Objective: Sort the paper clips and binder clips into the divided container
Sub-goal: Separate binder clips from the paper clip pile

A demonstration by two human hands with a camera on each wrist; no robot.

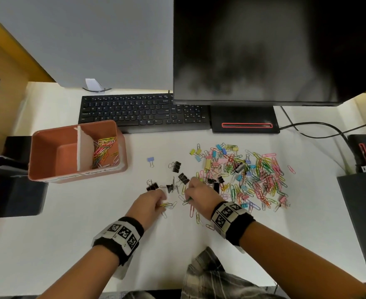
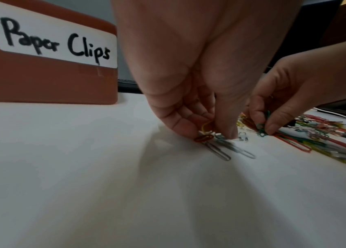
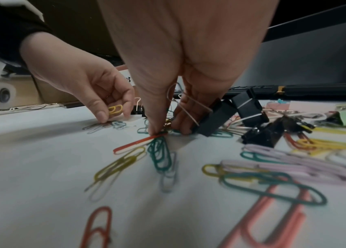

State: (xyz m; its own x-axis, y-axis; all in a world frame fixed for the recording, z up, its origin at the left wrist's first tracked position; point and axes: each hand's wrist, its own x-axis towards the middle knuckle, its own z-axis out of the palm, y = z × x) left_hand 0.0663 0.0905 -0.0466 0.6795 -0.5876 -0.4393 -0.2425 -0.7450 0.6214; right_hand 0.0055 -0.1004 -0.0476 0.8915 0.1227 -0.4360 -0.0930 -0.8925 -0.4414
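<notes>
A terracotta divided container (image 1: 48, 134) stands at the left, with a white divider (image 1: 83, 147) and coloured paper clips (image 1: 104, 152) in its right compartment, labelled "Paper Clips" (image 2: 57, 42). A mixed pile of paper clips and pastel binder clips (image 1: 253, 175) lies at the right. Black binder clips (image 1: 183, 178) are scattered just beyond my hands. My left hand (image 1: 163, 203) pinches a yellow paper clip (image 3: 115, 109) and more clips against the desk (image 2: 210, 132). My right hand (image 1: 188, 196) pinches a green paper clip (image 2: 262, 127) at the pile's near-left edge (image 3: 163, 130).
A black keyboard (image 1: 143, 111) and a monitor (image 1: 264, 50) on its stand (image 1: 244, 119) stand behind the clips. A cable (image 1: 318, 128) runs to the right. A lone blue binder clip (image 1: 150, 159) lies between the container and the pile. A dark box (image 1: 363, 212) sits at the right edge.
</notes>
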